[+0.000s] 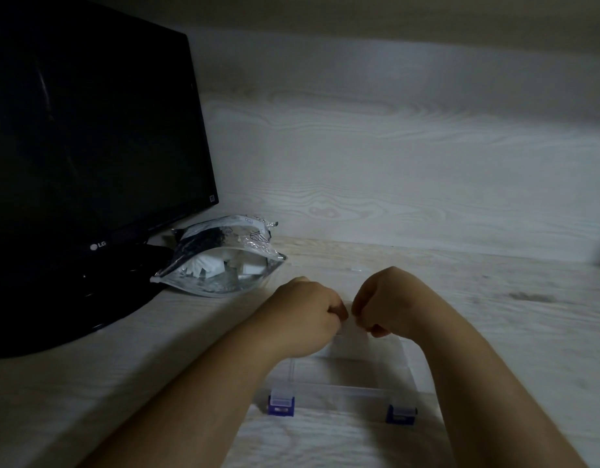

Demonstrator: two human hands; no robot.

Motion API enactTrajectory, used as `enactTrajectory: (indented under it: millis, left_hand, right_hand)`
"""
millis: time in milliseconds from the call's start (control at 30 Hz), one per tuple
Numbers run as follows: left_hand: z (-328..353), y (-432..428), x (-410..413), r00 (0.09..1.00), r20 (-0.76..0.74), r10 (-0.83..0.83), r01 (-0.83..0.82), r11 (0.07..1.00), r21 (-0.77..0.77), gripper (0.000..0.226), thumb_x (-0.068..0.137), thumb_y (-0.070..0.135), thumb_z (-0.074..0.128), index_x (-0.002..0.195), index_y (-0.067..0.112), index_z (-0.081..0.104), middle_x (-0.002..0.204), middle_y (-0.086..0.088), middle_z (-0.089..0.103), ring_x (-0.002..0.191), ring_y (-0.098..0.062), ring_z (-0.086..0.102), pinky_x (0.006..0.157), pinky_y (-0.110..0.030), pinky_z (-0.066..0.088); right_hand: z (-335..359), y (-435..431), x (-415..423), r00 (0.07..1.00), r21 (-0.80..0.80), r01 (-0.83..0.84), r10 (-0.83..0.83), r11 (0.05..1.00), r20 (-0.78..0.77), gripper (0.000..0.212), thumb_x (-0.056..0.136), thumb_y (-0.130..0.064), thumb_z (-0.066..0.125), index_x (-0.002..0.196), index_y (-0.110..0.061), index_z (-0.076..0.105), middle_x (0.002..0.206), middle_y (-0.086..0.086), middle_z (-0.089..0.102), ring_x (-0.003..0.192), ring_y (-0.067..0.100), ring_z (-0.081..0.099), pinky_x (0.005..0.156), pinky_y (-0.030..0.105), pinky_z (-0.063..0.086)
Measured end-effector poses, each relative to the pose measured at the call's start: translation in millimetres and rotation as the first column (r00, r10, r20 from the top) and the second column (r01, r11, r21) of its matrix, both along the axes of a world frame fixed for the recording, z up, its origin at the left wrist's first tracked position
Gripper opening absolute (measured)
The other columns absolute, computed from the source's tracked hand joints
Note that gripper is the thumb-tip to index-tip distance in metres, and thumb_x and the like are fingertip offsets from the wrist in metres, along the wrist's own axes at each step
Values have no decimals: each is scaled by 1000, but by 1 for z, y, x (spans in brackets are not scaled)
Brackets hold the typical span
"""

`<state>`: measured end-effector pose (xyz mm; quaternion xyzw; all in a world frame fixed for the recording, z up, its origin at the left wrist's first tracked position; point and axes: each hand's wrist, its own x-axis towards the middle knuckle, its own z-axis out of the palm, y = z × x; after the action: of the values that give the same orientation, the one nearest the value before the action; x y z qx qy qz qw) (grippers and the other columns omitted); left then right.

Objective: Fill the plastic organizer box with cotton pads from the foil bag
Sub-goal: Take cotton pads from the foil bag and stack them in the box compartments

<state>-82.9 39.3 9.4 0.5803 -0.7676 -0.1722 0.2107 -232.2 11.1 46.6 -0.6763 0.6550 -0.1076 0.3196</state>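
A clear plastic organizer box [342,388] with two blue latches sits on the pale wooden desk near the front edge. Both hands hover over its back half with the fingers curled. My left hand [303,319] and my right hand [384,302] meet knuckle to knuckle and pinch a thin pale piece [352,320] between them; it looks like a cotton pad, though the dim light blurs it. The silver foil bag [221,268] lies to the left behind the hands, its mouth open toward the right, with white pads showing inside.
A black LG monitor [89,130] on a glossy black stand [55,319] fills the left side, and the foil bag leans against it. A wood-grain back wall [410,163] rises behind the desk.
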Motion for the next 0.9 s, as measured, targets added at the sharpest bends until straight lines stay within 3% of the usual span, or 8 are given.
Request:
enactTrajectory:
  millis: [100,233,333,400,533,667,800,900]
  left_hand:
    - [1,1,-1,996,90,-25,28,999,-32,45,70,33,38,92,20,76,102,2,64,104,-19,53,92,-36,47]
    - [6,4,-1,999,16,-49,49,999,-6,45,73,35,40,85,10,75,92,0,62,94,-18,58,86,-34,47]
    - [7,8,-2,993,64,-95,95,995,0,30,87,17,47,74,-1,67,84,-12,62,83,-23,54,75,-22,35]
    - [7,9,-3,994,63,-94,94,996,8,28,92,9,46,74,1,66,86,-11,64,79,-20,50,74,-21,28]
    - [7,8,-2,987,133,-86,81,996,43,40,94,14,45,55,19,50,66,4,52,80,-20,50,75,-25,32]
    - [5,5,-3,978,202,-45,34,998,59,31,95,29,44,88,14,70,90,-5,68,84,-21,60,78,-31,49]
    - [8,5,6,999,-29,-42,42,999,6,30,83,26,48,93,20,75,98,4,70,89,-11,62,84,-28,51]
    - [14,3,21,974,-186,130,-155,979,-130,28,84,10,54,95,23,76,101,6,69,81,-5,59,74,-19,44]
  right_hand:
    - [0,1,1,997,17,-34,35,999,-62,11,83,-1,71,88,-10,75,90,16,74,87,26,73,84,38,59]
    - [-1,0,1,984,15,-53,55,998,-167,16,83,-9,70,97,-13,77,91,9,75,82,19,73,85,36,59]
    - [-1,1,0,979,38,-59,65,998,-194,20,84,-13,71,103,-12,76,91,9,75,81,17,73,86,36,58]
    - [-1,1,0,979,41,-56,63,998,-196,20,84,-12,71,104,-12,75,88,10,74,77,17,72,85,35,58]
    - [-3,1,2,975,26,-59,63,998,-214,21,83,-11,70,103,-12,76,90,11,73,79,21,72,83,37,59]
    - [-2,2,6,959,46,-81,90,996,-267,22,84,-15,70,105,-13,75,91,10,74,81,20,72,85,36,59]
    - [6,7,5,952,15,-115,114,993,-285,22,87,-20,68,108,-14,74,93,7,74,85,19,72,87,35,57]
    - [8,10,4,959,-120,-125,89,985,-268,19,87,-14,66,104,-15,76,94,7,73,89,20,70,86,36,58]
